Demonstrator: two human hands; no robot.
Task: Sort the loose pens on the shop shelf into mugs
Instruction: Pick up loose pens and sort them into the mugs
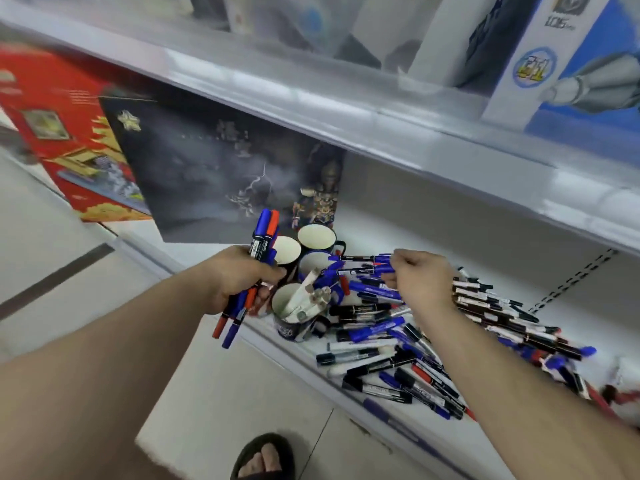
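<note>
A heap of loose pens [408,344] in blue, black, red and white lies on the white shelf [433,233]. Several dark mugs stand at its left end: one mug [298,317] holds white pens, and two mugs behind it [317,239] [287,251] look empty. My left hand [239,275] grips a bundle of blue and red pens [261,244] in front of the mugs. My right hand [419,275] hovers over the heap and pinches blue pens [363,265] at its fingertips.
A dark picture box [207,168] and a red box [59,126] stand at the left of the shelf, close behind the mugs. An upper shelf edge [346,112] overhangs. Below are a tiled floor and my sandalled foot [265,459].
</note>
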